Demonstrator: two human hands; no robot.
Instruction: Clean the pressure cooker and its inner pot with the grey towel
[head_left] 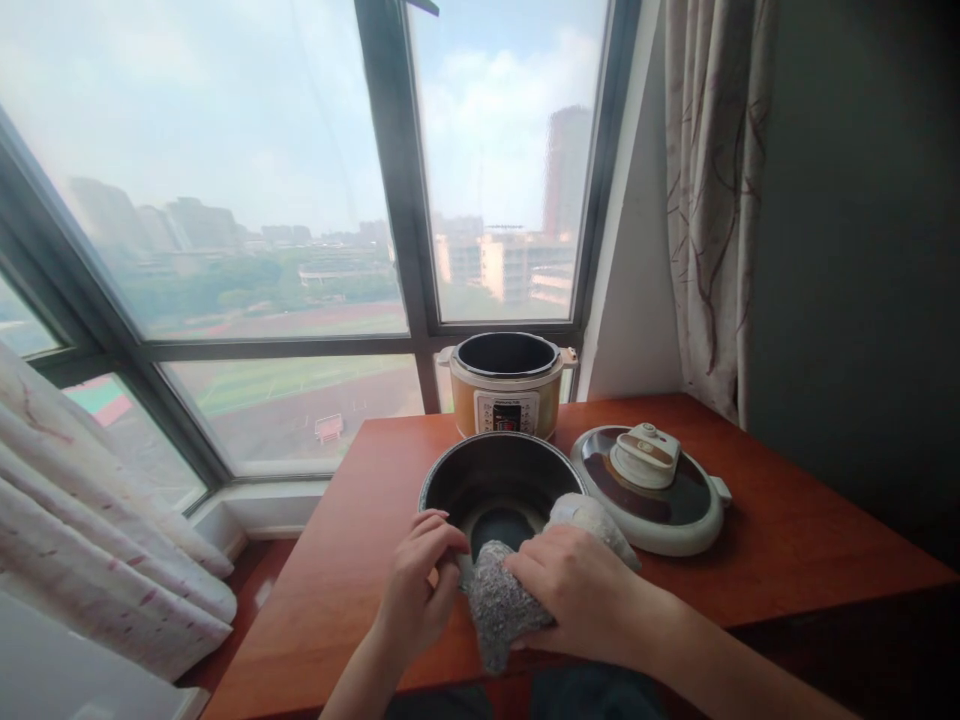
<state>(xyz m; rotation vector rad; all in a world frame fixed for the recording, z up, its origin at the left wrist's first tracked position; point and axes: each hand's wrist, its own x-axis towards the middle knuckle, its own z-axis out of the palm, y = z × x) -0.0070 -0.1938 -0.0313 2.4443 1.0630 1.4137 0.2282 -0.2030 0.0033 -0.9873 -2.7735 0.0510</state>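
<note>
A dark inner pot (495,475) stands on the table, its open top facing me and its near side partly behind my hands. My left hand (424,570) is closed on the pot's near left rim in a pinch. A crumpled grey cloth (501,605) is in the grip of my right hand (574,590); it hangs over the near rim of the pot. Close behind my right hand lies a pale, bunched-up piece (592,522) at the pot's right rim, perhaps part of the same cloth. My right fingertips are partly hidden by the grey cloth.
Behind the pot stands a yellow electric pressure cooker body (510,390) with its top open. Its lid (651,490) lies on the right of the wooden table (330,570). Large windows (255,180) rise beyond, with curtains (716,200) at both sides.
</note>
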